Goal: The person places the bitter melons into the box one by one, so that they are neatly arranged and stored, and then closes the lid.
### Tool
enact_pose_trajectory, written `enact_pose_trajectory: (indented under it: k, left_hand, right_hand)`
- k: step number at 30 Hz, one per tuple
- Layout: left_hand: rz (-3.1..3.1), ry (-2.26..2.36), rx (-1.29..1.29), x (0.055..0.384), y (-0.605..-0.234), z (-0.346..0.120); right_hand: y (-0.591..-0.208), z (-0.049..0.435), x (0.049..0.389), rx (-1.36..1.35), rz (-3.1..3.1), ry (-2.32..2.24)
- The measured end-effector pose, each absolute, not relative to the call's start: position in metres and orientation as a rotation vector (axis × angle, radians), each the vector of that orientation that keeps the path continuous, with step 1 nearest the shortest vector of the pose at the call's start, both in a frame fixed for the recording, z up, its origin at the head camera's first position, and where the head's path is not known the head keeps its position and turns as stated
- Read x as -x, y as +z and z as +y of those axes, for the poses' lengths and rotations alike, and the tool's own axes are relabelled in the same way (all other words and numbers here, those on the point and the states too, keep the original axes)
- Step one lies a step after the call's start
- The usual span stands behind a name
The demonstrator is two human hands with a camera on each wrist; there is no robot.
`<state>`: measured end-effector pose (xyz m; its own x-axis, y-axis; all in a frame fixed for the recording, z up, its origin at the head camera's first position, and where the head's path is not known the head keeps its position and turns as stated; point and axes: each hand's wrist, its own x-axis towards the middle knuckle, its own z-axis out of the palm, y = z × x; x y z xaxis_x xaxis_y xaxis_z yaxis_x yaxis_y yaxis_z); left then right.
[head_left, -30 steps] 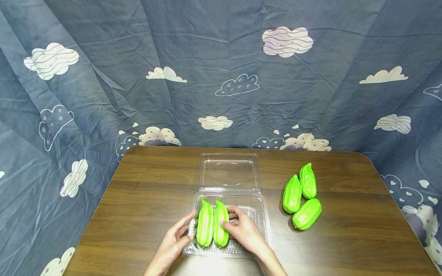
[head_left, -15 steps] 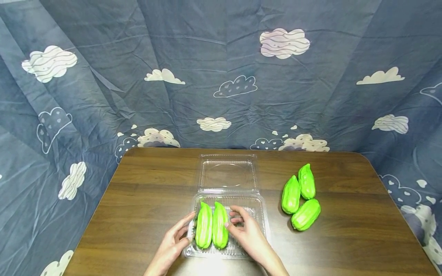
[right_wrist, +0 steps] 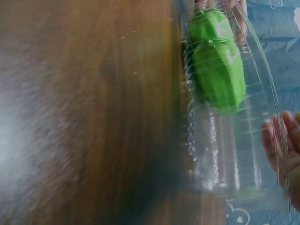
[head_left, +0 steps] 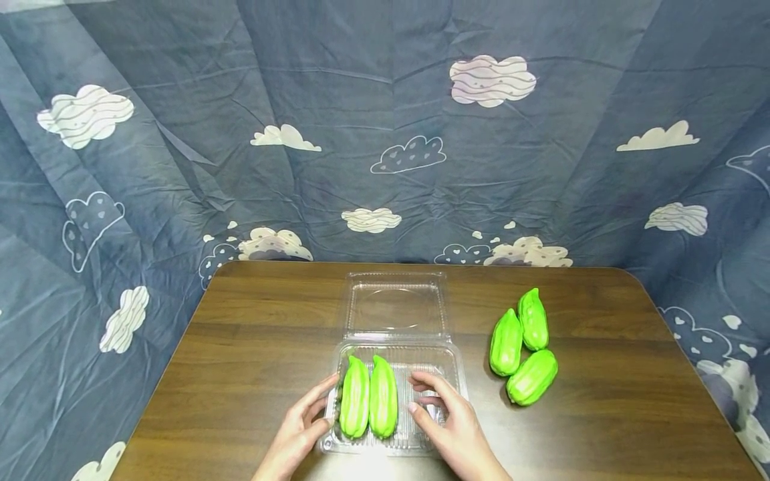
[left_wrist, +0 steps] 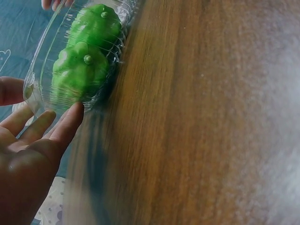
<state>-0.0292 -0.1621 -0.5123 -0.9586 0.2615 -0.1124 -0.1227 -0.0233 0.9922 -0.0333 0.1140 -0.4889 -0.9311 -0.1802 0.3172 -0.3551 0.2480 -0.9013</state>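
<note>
A clear plastic clamshell container (head_left: pixel 421 441) stands open on the table, its lid (head_left: pixel 396 304) folded back behind it. Two long, bright green ribbed fruits or vegetables, a left one (head_left: pixel 355 399) and a right one (head_left: pixel 383 399), lie side by side in its left part, pointed tips facing away. My left hand (head_left: pixel 299 419) holds the container's left side, thumb at the rim and fingers against the outer wall (left_wrist: pixel 44 101). My right hand (head_left: pixel 448 421) hovers over the container's right part, fingers loosely bent and holding nothing, apart from the right green piece.
Three more green pieces, one in front (head_left: pixel 532 377), one at the left (head_left: pixel 506 342) and one behind (head_left: pixel 533 319), lie close together right of the container. The wooden table (head_left: pixel 265 314) ends at a blue cloud-print curtain (head_left: pixel 337 174).
My right hand has let go of the right green piece and moved away to the right. The left hand stays at the container's left side.
</note>
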Motion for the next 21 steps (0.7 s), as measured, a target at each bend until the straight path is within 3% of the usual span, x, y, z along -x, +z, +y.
enact_pose_trajectory:
  k: [10,21]
  left_hand:
    - [1.978,2.084,-0.16,0.028,-0.511,-0.163]
    - [1.98,2.074,-0.16,0.029,-0.51,-0.163]
  right_hand:
    - [-0.491,0.141,0.027,-0.505,-2.239,1.663]
    - [-0.499,0.166,0.025,-0.299,-2.198,1.569]
